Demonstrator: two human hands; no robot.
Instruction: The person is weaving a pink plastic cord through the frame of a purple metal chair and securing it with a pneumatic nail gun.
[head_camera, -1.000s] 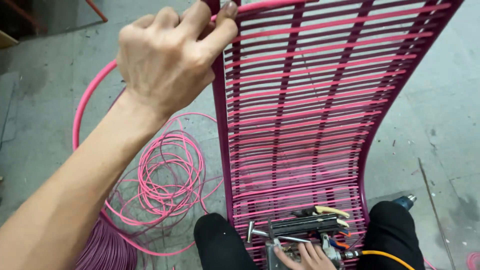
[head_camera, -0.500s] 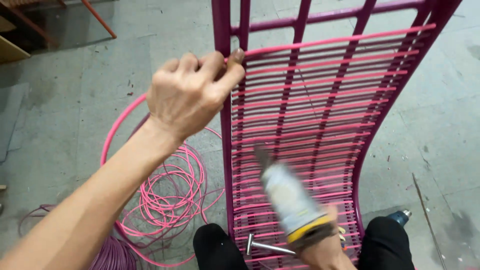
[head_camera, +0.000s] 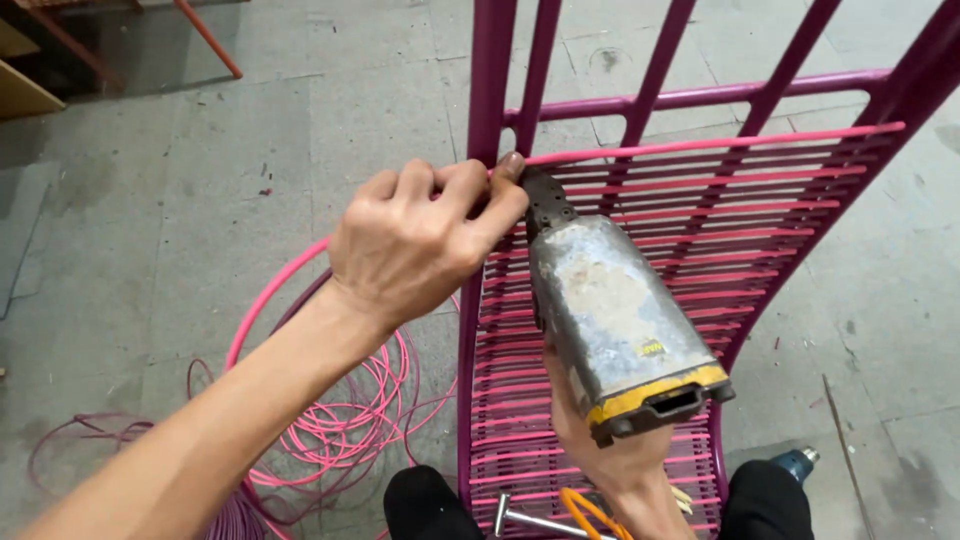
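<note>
Floor: grey concrete floor (head_camera: 200, 150), stained and cracked in places, under everything in view.
Chair frame: a curved magenta metal frame (head_camera: 480, 80) standing upright in front of the person, with 1 thick left post, thinner upright bars and 1 cross rail near the top. Pink cord is strung across it in many close horizontal rows from the lower edge up to just below the cross rail.
Cord coil: a loose coil of pink cord (head_camera: 350, 420) lies on the floor to the left of the frame, near the person's knees. 1 strand rises from it in an arc toward the left hand.
Top strand: the highest pink strand (head_camera: 720, 142) runs from the left post across to the right edge of the frame, just above the other rows.
Staple gun: a worn grey metal tool with a yellow band at its rear (head_camera: 620, 320), tilted, its dark nose touching the left post right where the top strand meets it.
Left hand: the left hand (head_camera: 420, 240) is closed, fingers curled, pinching the cord against the left post just beside the tool's nose.
Right hand: the right hand (head_camera: 610, 455) is wrapped around the tool from below, mostly hidden by it.
Hammer: a small metal hammer (head_camera: 520, 515) lies at the bottom edge, between the knees.
Drill: the blue tip of a power tool (head_camera: 795, 465) shows on the floor at the lower right.
</note>
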